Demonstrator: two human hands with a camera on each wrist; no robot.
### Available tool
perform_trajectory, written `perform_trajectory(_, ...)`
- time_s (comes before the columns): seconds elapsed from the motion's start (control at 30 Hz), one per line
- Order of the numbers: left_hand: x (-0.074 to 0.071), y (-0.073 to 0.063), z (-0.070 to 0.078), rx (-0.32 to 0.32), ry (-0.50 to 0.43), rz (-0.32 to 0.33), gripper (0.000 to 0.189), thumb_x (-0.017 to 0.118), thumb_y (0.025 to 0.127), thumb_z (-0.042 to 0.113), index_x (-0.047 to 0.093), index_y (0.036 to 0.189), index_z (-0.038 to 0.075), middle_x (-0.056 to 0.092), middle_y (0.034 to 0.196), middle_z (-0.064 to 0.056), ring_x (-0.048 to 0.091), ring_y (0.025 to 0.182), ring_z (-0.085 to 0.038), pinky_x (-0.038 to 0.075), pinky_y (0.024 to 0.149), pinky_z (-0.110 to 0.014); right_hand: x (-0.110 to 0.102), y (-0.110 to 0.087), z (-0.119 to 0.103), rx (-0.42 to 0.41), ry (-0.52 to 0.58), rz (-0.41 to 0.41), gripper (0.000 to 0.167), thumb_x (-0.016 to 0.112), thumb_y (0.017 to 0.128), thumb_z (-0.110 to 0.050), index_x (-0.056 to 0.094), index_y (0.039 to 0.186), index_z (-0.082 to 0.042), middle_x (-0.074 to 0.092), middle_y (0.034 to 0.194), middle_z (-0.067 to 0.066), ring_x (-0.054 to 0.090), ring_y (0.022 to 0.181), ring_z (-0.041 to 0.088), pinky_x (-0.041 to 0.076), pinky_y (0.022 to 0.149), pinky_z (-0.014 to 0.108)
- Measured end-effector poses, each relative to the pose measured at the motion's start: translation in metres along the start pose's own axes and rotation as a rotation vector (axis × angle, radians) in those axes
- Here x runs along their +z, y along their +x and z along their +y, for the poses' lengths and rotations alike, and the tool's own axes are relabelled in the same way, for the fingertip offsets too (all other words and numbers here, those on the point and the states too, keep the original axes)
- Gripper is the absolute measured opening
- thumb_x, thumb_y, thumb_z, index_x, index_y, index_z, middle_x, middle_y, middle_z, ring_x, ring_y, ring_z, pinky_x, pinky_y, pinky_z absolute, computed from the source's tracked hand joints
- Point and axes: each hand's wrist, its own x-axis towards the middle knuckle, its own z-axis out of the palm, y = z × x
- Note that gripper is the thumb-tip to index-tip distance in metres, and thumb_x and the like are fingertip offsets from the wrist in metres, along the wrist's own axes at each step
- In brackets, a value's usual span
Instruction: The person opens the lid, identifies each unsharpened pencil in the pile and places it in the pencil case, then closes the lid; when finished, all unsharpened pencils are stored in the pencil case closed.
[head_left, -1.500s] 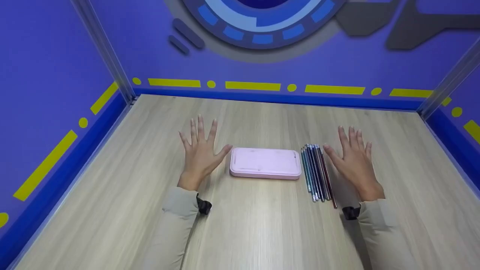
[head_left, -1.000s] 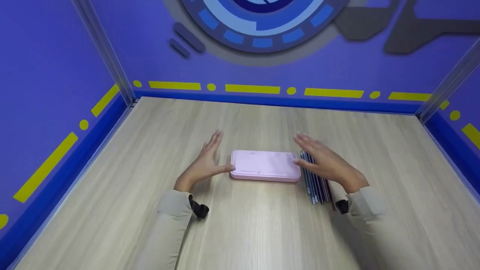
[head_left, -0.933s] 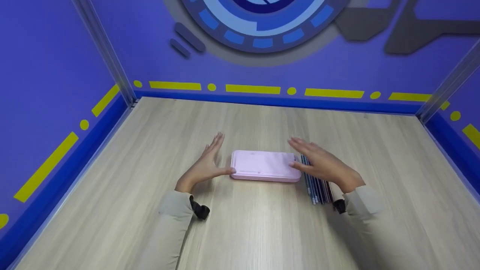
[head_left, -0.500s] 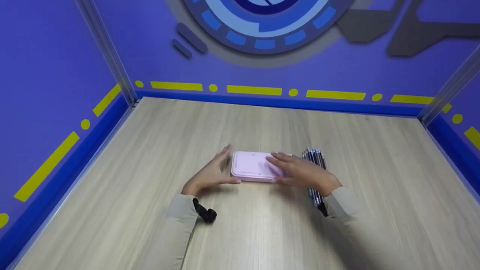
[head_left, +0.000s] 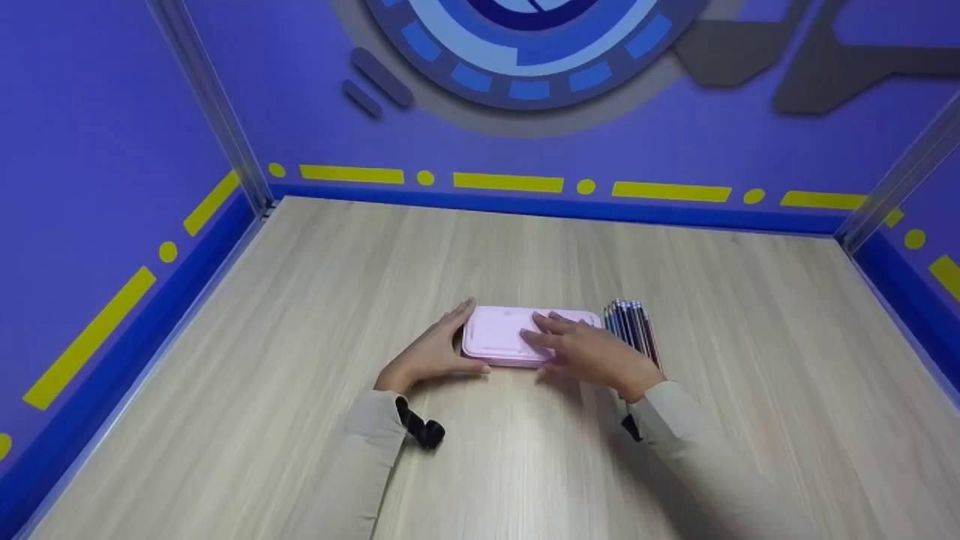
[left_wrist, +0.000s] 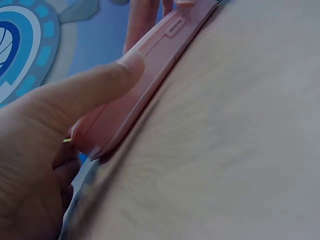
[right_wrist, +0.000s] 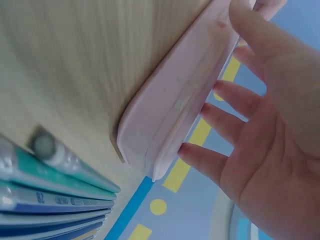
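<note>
A pink pencil case (head_left: 495, 330) lies closed on the wooden table, a small latch-like outline on its front side in the left wrist view. My left hand (head_left: 431, 352) holds its left end, the thumb along the front side and the fingers round behind. My right hand (head_left: 592, 352) is over the right half; its spread, fairly straight fingers touch the lid, and the thumb is by the front edge. In the right wrist view the fingertips meet the edge of the case's lid (right_wrist: 175, 100). Right of the case lies a row of pencils (head_left: 630, 319), partly hidden under my right hand and sleeve.
The wood-grain table (head_left: 360, 262) is bounded by blue panels with yellow marks (head_left: 508, 182) at the back and both sides. Several pencils (right_wrist: 60, 195) lie close beside the case's right end. A black strap (head_left: 424, 427) shows at the left wrist.
Both hands have come in from spread-apart positions to the pencil case. The left now holds its left end; the right has moved left, over the pencils, onto the lid. The case stays about where it was.
</note>
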Motion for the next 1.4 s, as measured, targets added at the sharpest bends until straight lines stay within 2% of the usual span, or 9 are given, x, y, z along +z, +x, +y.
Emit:
perform_trajectory(0.27, 0.008, -0.002, -0.002, -0.007, -0.031, 0.048, 0.108, 0.084, 0.07, 0.042, 0.021, 0.154, 0.012, 0.026, 0.158, -0.013, 0.023, 0.146, -0.03, 0.02, 0.12, -0.045, 0.007, -0.001, -0.005, 0.014, -0.071, 0.056, 0.062, 0.069, 0.086, -0.032, 0.047, 0.143, -0.022, 0.044, 0.148, 0.011, 0.042, 0.136, 0.036, 0.041, 0.101, 0.061)
perform_trajectory(0.43, 0.01, -0.001, -0.002, -0.008, -0.031, 0.07, 0.107, 0.084, 0.07, 0.042, 0.022, 0.154, 0.014, 0.028, 0.157, -0.012, 0.025, 0.145, -0.029, 0.021, 0.119, -0.045, 0.007, 0.002, -0.006, -0.031, -0.178, 0.092, 0.059, 0.069, 0.085, -0.03, 0.05, 0.141, -0.02, 0.049, 0.143, 0.013, 0.051, 0.128, 0.036, 0.049, 0.096, 0.052)
perform_trajectory(0.53, 0.01, -0.001, -0.002, -0.006, -0.031, 0.076, 0.107, 0.084, 0.07, 0.041, 0.023, 0.154, 0.013, 0.029, 0.157, -0.012, 0.026, 0.145, -0.03, 0.022, 0.119, -0.046, 0.006, 0.003, -0.005, -0.056, -0.215, 0.096, 0.057, 0.068, 0.086, -0.029, 0.051, 0.14, -0.02, 0.051, 0.142, 0.013, 0.054, 0.125, 0.035, 0.051, 0.095, 0.048)
perform_trajectory(0.87, 0.01, 0.0, -0.001, -0.028, -0.056, 0.074, 0.11, 0.084, 0.07, 0.039, 0.02, 0.154, 0.01, 0.028, 0.157, -0.015, 0.025, 0.145, -0.03, 0.021, 0.12, -0.045, 0.002, 0.006, 0.0, -0.133, -0.327, 0.066, 0.057, 0.068, 0.087, -0.03, 0.051, 0.14, -0.017, 0.053, 0.14, 0.015, 0.057, 0.121, 0.035, 0.054, 0.09, 0.046)
perform_trajectory(1.0, 0.01, 0.0, -0.001, -0.021, -0.052, 0.081, 0.108, 0.085, 0.07, 0.037, 0.021, 0.154, 0.009, 0.03, 0.155, -0.017, 0.026, 0.144, -0.031, 0.022, 0.119, -0.045, 0.002, 0.007, 0.001, -0.158, -0.339, 0.079, 0.055, 0.068, 0.088, -0.03, 0.052, 0.139, -0.017, 0.055, 0.138, 0.015, 0.059, 0.119, 0.035, 0.055, 0.088, 0.046)
perform_trajectory(1.23, 0.008, -0.001, -0.002, -0.007, -0.057, 0.088, 0.108, 0.084, 0.071, 0.034, 0.02, 0.154, 0.008, 0.028, 0.156, -0.018, 0.025, 0.145, -0.031, 0.021, 0.12, -0.043, -0.004, 0.008, 0.004, -0.17, -0.343, 0.097, 0.054, 0.065, 0.09, -0.012, 0.051, 0.141, -0.02, 0.055, 0.138, 0.01, 0.063, 0.113, 0.03, 0.055, 0.088, 0.043)
perform_trajectory(1.4, 0.009, -0.001, -0.002, -0.019, -0.062, 0.096, 0.109, 0.085, 0.07, 0.034, 0.02, 0.153, 0.007, 0.028, 0.156, -0.018, 0.026, 0.144, -0.032, 0.021, 0.12, -0.044, -0.004, 0.007, 0.003, -0.177, -0.339, 0.097, 0.054, 0.064, 0.09, -0.01, 0.051, 0.141, -0.019, 0.055, 0.138, 0.01, 0.062, 0.115, 0.031, 0.055, 0.088, 0.043)
